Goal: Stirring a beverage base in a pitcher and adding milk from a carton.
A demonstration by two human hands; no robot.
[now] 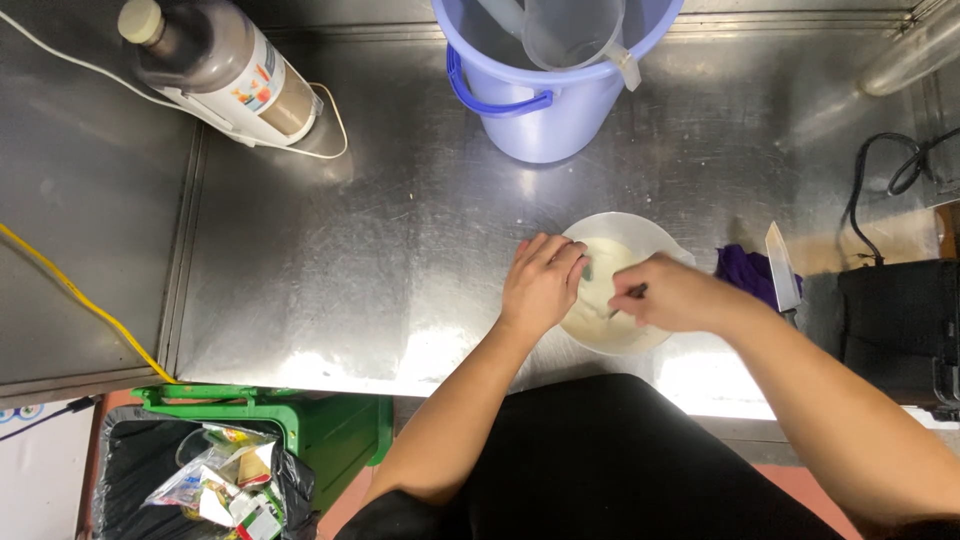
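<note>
A white bowl [640, 232] of pale creamy mixture [603, 270] sits on the steel counter [400, 250] near its front edge. My left hand [541, 282] rests on the bowl's left rim, fingers curled over the edge. My right hand [674, 293] is closed around a thin utensil [630, 296] whose tip dips into the mixture.
A lilac bucket [545, 95] with a clear measuring jug [575, 35] inside stands at the back. A thermos-like dispenser [225, 65] lies back left. A purple cloth [748, 270] and knife [781, 268] lie right of the bowl. A black appliance [900, 320] sits far right, a waste bin [210, 470] below left.
</note>
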